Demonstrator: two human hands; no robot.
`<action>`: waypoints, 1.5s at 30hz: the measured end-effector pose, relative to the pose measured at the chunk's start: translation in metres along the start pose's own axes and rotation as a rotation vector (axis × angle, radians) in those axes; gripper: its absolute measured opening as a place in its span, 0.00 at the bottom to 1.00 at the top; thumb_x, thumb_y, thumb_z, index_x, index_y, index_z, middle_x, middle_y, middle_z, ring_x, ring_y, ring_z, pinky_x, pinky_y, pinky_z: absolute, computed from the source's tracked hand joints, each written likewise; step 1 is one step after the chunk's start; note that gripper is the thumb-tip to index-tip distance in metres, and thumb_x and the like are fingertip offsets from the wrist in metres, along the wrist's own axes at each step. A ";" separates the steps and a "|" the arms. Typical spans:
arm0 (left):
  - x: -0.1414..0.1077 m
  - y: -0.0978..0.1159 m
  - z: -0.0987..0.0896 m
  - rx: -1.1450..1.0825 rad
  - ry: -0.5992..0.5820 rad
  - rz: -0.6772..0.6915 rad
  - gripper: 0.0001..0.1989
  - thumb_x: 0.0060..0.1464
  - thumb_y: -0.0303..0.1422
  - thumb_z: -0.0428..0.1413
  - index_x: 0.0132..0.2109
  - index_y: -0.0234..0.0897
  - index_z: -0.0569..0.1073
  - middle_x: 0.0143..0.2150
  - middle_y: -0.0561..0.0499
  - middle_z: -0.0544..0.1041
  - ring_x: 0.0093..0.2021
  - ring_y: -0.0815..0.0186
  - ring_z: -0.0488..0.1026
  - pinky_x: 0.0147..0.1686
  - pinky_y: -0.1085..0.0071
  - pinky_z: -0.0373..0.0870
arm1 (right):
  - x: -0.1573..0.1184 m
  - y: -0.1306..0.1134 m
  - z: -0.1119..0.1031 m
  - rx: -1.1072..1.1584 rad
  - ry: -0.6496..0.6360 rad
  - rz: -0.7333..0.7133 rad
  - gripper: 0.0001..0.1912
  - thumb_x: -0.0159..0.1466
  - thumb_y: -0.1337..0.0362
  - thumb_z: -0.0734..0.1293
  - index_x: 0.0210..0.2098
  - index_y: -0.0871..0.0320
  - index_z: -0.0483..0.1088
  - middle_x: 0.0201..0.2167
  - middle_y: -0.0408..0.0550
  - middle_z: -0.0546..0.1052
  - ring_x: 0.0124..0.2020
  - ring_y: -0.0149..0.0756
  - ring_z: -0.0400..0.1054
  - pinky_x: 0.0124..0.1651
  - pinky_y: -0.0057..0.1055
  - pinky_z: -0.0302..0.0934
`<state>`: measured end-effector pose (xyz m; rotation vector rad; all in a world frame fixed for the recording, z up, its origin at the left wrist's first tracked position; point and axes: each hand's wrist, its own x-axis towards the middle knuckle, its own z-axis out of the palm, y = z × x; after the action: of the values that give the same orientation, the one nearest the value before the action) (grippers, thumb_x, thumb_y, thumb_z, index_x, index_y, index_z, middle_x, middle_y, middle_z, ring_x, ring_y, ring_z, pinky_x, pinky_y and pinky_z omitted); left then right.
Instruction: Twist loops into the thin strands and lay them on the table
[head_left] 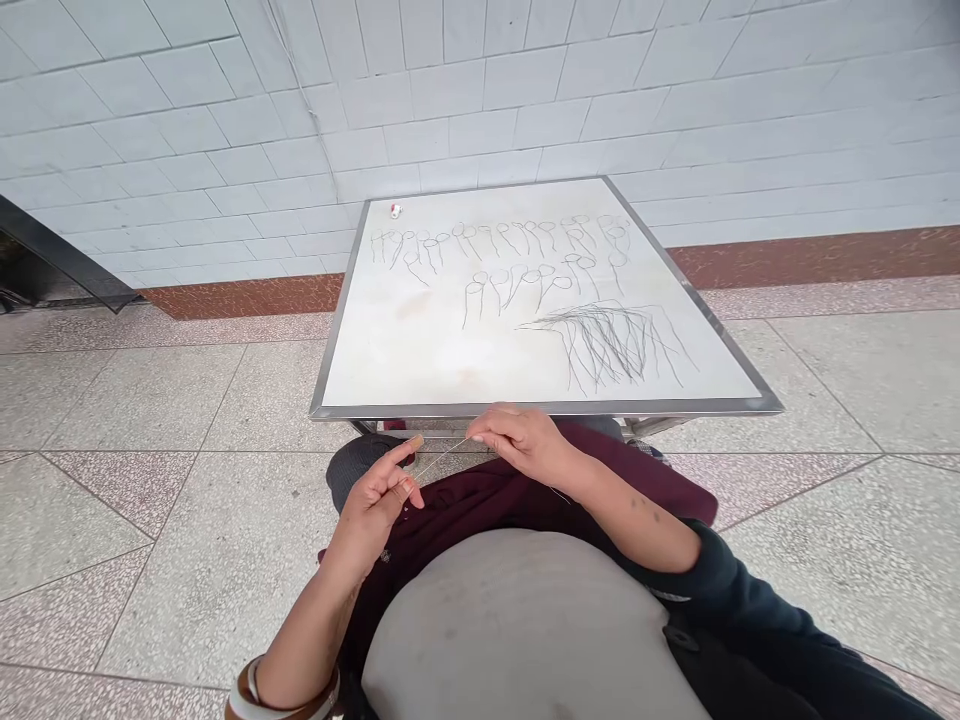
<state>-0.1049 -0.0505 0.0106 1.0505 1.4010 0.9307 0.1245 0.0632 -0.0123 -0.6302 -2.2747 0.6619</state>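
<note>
My left hand [381, 495] is over my lap, its thumb and a finger pinched on a thin wire-like strand [444, 456]. The strand runs taut up to the pinched fingertips of my right hand [525, 442], near the table's front edge. A thin end hangs below my right hand. Whether the strand is wire or thread I cannot tell. On the white tabletop [405, 350] lies a loose pile of dark thin strands [611, 345]. Behind the pile, several strands with a round loop at one end [536, 275] are laid out in rows.
A small white and red object [395, 211] sits at the table's back left corner. A metal rim [540, 408] edges the table, which stands by a white tiled wall [480, 90]. Dark red cloth [480, 495] covers my lap. The floor [210, 560] is speckled tile.
</note>
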 end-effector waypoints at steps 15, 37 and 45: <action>0.022 0.035 0.028 -0.156 0.052 0.151 0.27 0.52 0.34 0.61 0.59 0.37 0.67 0.32 0.53 0.74 0.32 0.69 0.70 0.30 0.73 0.68 | 0.013 -0.025 0.006 0.035 0.013 0.014 0.09 0.69 0.66 0.60 0.39 0.55 0.72 0.33 0.45 0.78 0.33 0.31 0.71 0.35 0.27 0.62; 0.022 0.046 0.033 0.140 0.088 0.153 0.26 0.54 0.31 0.57 0.60 0.39 0.68 0.39 0.50 0.81 0.30 0.69 0.70 0.28 0.74 0.67 | 0.007 -0.026 0.013 -0.053 0.072 0.167 0.07 0.59 0.72 0.61 0.35 0.57 0.66 0.25 0.40 0.71 0.23 0.27 0.61 0.27 0.23 0.52; 0.025 0.034 0.038 0.154 0.130 0.176 0.23 0.53 0.32 0.57 0.57 0.41 0.71 0.39 0.51 0.82 0.30 0.67 0.72 0.28 0.73 0.68 | 0.004 -0.026 0.024 -0.089 0.134 0.273 0.07 0.61 0.72 0.60 0.36 0.56 0.66 0.24 0.41 0.72 0.24 0.30 0.62 0.28 0.26 0.51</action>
<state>-0.0639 -0.0177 0.0317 1.2631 1.5250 1.0467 0.0981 0.0389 -0.0098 -1.0099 -2.1218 0.6281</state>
